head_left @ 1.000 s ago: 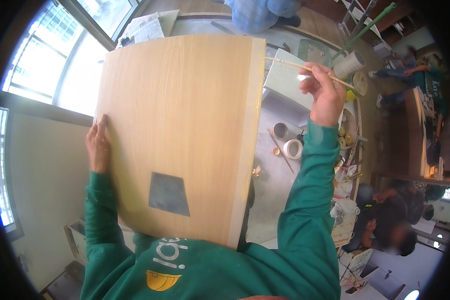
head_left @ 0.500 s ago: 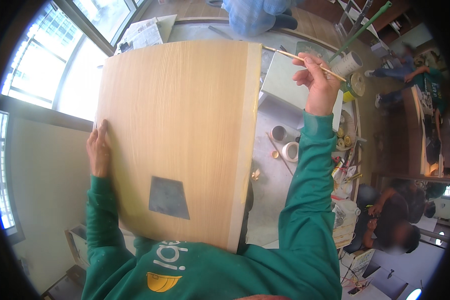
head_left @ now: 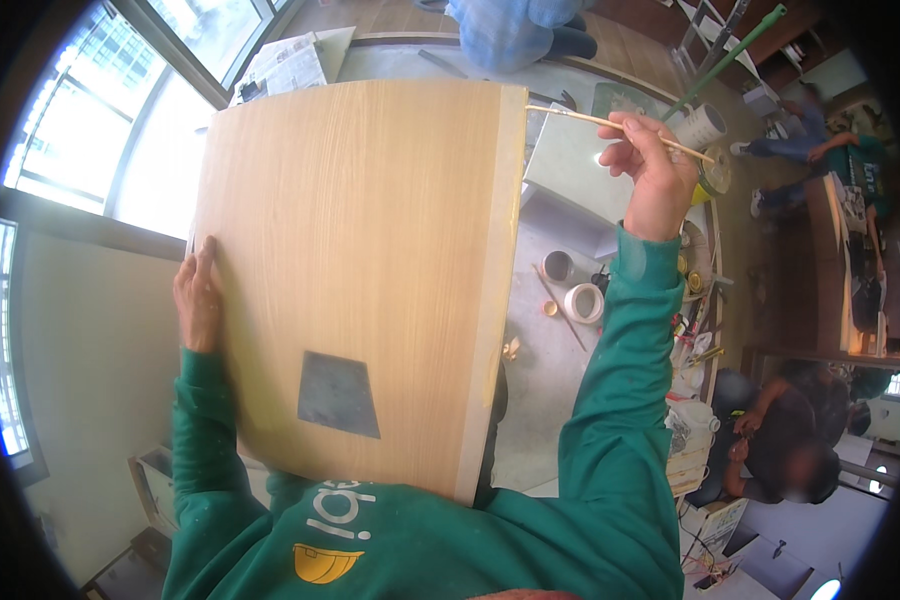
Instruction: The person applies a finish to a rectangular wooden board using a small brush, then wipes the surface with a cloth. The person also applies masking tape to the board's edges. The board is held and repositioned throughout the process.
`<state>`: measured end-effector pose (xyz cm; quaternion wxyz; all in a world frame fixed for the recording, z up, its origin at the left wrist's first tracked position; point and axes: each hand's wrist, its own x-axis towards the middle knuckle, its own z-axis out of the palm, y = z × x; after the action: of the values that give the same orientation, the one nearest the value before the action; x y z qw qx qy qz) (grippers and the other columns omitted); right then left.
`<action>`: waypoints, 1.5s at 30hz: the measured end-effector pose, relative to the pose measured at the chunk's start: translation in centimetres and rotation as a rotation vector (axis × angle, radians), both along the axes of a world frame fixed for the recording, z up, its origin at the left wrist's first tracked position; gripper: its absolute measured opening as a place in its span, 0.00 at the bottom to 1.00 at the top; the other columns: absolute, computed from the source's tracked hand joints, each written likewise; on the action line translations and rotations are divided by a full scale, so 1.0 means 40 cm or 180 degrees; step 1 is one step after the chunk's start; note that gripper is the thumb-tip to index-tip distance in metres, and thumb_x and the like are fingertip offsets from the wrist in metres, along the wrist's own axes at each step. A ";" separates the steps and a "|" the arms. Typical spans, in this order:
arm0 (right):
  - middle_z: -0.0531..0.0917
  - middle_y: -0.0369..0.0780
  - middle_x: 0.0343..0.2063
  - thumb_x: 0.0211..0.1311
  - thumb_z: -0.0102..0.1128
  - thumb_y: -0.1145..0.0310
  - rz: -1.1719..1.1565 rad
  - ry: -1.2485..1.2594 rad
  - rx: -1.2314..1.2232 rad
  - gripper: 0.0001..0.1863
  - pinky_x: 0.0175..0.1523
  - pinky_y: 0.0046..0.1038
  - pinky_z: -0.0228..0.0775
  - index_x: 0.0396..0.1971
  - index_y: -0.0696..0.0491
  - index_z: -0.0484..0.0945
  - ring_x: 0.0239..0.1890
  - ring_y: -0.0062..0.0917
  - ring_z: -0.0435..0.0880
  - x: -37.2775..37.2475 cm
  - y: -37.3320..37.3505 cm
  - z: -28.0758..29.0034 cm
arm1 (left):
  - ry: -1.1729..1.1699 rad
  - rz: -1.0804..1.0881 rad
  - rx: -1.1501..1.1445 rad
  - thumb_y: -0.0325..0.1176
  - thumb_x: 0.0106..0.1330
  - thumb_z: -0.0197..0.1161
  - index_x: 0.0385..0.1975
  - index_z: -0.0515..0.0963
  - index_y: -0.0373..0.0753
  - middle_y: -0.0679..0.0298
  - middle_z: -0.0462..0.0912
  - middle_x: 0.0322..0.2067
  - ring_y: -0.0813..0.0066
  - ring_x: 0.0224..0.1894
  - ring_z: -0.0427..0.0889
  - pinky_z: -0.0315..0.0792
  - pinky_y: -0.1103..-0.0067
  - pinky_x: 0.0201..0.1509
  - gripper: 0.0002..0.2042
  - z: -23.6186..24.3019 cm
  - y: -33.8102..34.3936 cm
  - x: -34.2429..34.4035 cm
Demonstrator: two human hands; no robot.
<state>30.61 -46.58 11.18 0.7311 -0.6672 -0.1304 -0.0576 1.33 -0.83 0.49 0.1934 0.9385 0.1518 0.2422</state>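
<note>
A large light wood-grain panel (head_left: pixel 360 220) stands before me, its lower edge against my body. A paler strip like masking tape (head_left: pixel 492 230) runs down its right side. My left hand (head_left: pixel 199 300) holds the panel's left edge, fingers stretched along it and thumb hidden. In my right hand (head_left: pixel 655 170) is a thin wooden-handled brush (head_left: pixel 575 114), pinched between thumb and fingers. The brush's tip is at the panel's right edge near the top corner; whether it touches is hard to tell. A dark grey, four-sided sheet (head_left: pixel 338 394) lies on the lower part of the panel.
Right of the panel are a white box-like piece (head_left: pixel 575 160), a dark-mouthed cup (head_left: pixel 557 266), a tape roll (head_left: pixel 583 303), a small cup (head_left: pixel 549 309) and a thin stick (head_left: pixel 564 312). Newspaper (head_left: pixel 288 72) lies at the far left. Other people (head_left: pixel 785 425) are at right and beyond.
My right hand has moved slightly right and down with the brush, whose tip is a little lower along the panel's right edge. My left hand stays in place.
</note>
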 end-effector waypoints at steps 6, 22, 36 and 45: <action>0.87 0.44 0.31 0.64 0.60 0.67 -0.0157 -0.0114 -0.0072 0.12 0.32 0.20 0.69 0.38 0.60 0.84 0.24 0.20 0.82 0.019 0.016 0.007 | -0.0007 -0.0002 -0.0030 0.14 0.65 0.47 0.61 0.75 0.36 0.46 0.79 0.40 0.53 0.40 0.79 0.75 0.69 0.47 0.24 0.001 0.005 -0.003; 0.88 0.41 0.30 0.67 0.59 0.68 -0.0166 -0.0219 -0.0062 0.11 0.29 0.17 0.67 0.39 0.59 0.85 0.23 0.18 0.82 0.010 0.036 0.010 | -0.0012 0.0175 -0.0425 0.12 0.65 0.49 0.61 0.75 0.38 0.52 0.76 0.35 0.60 0.35 0.74 0.73 0.73 0.44 0.24 -0.023 0.021 -0.023; 0.81 0.50 0.52 0.80 0.42 0.57 -0.0843 0.0552 -0.0146 0.24 0.45 0.30 0.79 0.62 0.60 0.69 0.45 0.36 0.86 -0.517 -0.050 -0.186 | 0.0307 0.0345 0.0513 0.16 0.67 0.52 0.59 0.78 0.44 0.54 0.81 0.41 0.60 0.42 0.82 0.76 0.72 0.49 0.23 -0.028 -0.015 -0.153; 0.77 0.48 0.58 0.80 0.42 0.65 -0.1077 -0.0608 -0.0946 0.19 0.54 0.34 0.78 0.60 0.61 0.70 0.58 0.38 0.78 -0.678 0.068 -0.251 | 0.0223 0.0487 0.0726 0.35 0.74 0.58 0.54 0.83 0.51 0.62 0.70 0.19 0.69 0.21 0.70 0.69 0.70 0.27 0.13 -0.113 0.029 -0.209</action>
<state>3.48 -43.86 1.14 0.5892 -0.7713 -0.0925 -0.2222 -7.02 0.33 -4.03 0.0611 0.9480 0.2011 0.2391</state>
